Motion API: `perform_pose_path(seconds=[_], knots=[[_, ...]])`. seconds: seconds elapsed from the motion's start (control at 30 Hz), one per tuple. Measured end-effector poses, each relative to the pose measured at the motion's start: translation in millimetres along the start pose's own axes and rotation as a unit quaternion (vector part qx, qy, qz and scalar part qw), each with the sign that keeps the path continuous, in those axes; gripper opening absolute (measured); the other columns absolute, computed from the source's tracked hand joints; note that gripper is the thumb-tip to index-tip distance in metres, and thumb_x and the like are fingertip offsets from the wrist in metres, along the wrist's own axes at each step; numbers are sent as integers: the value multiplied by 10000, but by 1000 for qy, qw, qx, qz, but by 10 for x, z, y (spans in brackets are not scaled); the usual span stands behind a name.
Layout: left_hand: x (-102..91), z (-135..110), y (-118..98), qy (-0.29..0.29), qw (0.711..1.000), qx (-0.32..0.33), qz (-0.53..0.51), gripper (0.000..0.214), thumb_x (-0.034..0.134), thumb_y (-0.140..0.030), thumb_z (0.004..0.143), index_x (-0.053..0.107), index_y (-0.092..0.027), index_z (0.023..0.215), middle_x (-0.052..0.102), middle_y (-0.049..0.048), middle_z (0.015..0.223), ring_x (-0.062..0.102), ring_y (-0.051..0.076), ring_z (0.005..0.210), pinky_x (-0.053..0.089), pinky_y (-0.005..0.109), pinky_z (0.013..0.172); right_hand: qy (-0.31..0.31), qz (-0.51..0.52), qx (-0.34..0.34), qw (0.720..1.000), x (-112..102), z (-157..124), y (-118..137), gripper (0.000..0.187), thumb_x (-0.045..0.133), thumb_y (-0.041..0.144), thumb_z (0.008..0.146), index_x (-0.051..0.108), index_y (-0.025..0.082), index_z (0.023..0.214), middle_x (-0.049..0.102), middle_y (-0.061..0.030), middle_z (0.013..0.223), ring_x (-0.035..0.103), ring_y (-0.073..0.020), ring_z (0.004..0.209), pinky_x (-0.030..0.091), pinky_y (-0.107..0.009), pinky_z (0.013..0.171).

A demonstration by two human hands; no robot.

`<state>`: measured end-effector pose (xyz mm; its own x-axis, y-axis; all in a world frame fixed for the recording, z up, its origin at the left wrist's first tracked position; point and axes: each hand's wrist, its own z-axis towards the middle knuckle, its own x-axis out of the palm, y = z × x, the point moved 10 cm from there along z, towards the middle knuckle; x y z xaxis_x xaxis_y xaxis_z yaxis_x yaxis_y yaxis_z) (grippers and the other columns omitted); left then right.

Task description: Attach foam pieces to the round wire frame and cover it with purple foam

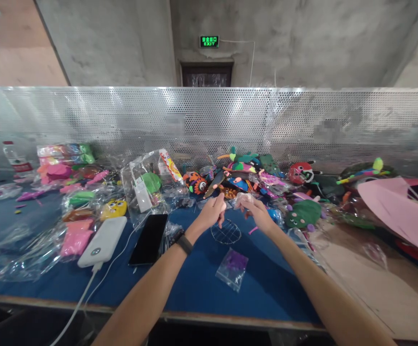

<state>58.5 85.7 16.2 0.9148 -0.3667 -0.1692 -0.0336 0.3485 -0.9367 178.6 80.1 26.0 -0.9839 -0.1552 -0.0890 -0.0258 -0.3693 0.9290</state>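
My left hand (212, 212) is closed above the table, its fingertips pressed together; a small pale bit shows at them, too small to name. Opposite it, my right hand (255, 214) pinches a crumpled, whitish clear plastic bag (244, 198). Below and between the hands a round wire grid (226, 233) lies on the blue tabletop (194, 288). Closer to me is a small clear zip bag (232, 269) with purple material inside. A thin pink stick (253, 230) lies just under my right hand.
A black phone (149, 239) and a white power bank (103, 241) with a cable lie at left. Colourful clay-like figures (241, 180) and plastic bags line the back, before a perforated metal screen (209, 115). Pink sheets (399, 211) and a brown board (371, 274) are at right.
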Motion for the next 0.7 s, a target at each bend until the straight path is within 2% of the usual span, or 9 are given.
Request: perform_pose_path(seconds=[0.1, 0.2, 0.3, 0.4, 0.5, 0.57, 0.63, 0.7], knots=[[-12, 12, 68, -6, 999, -19, -26, 574, 244, -657, 855, 270, -199, 510, 334, -60, 384, 382, 70, 259, 268, 195, 293, 2, 1, -1, 1000, 7, -3, 12, 293, 595, 452, 726, 632, 164, 689, 483, -17, 652, 457, -141, 618, 392, -238, 453], [-2, 3, 66, 1, 999, -24, -44, 535, 324, -651, 841, 298, -200, 554, 330, -76, 394, 333, 59, 261, 263, 194, 295, 1, 3, 6, 1000, 11, -9, 17, 299, 597, 456, 717, 634, 161, 685, 485, -20, 640, 456, -142, 611, 390, -239, 455], [-13, -13, 37, -8, 998, -24, -51, 464, 424, -624, 821, 351, -203, 640, 319, -97, 397, 297, 59, 261, 245, 188, 290, 2, 15, 11, 1000, 13, -13, 12, 279, 610, 441, 700, 618, 164, 670, 496, -18, 638, 456, -142, 605, 389, -242, 456], [-1, -25, 6, -9, 998, -25, -59, 417, 419, -615, 830, 436, -202, 773, 294, -114, 390, 267, 63, 248, 236, 180, 276, 5, 25, 14, 1000, 13, -10, -2, 254, 615, 419, 695, 609, 167, 665, 502, -17, 647, 457, -142, 609, 388, -240, 455], [77, -40, -31, 21, 998, -23, -54, 422, 413, -614, 832, 475, -196, 841, 426, -81, 454, 394, 76, 296, 340, 182, 310, -3, 23, 11, 1000, -8, -1, -12, 223, 596, 395, 715, 635, 176, 716, 506, -18, 688, 461, -146, 638, 395, -237, 462], [115, -54, -31, 33, 998, -30, -42, 432, 443, -616, 815, 480, -185, 810, 554, -28, 602, 498, 85, 381, 424, 203, 359, -11, 9, 5, 1000, -27, 5, -14, 211, 585, 379, 725, 660, 187, 770, 533, -29, 772, 475, -155, 681, 405, -238, 474], [136, -64, -23, 36, 998, -35, -31, 438, 482, -614, 793, 495, -176, 814, 598, 7, 734, 540, 88, 442, 466, 217, 389, -14, -8, -2, 1000, -32, 8, -15, 216, 577, 367, 735, 678, 199, 825, 554, -43, 883, 492, -166, 733, 417, -239, 488], [152, -69, -30, 39, 999, -28, -22, 441, 502, -606, 784, 520, -172, 863, 597, 15, 772, 542, 84, 460, 467, 211, 388, -12, -21, -15, 1000, -23, 6, -1, 223, 570, 359, 750, 684, 212, 874, 552, -50, 982, 508, -174, 778, 426, -241, 502]])
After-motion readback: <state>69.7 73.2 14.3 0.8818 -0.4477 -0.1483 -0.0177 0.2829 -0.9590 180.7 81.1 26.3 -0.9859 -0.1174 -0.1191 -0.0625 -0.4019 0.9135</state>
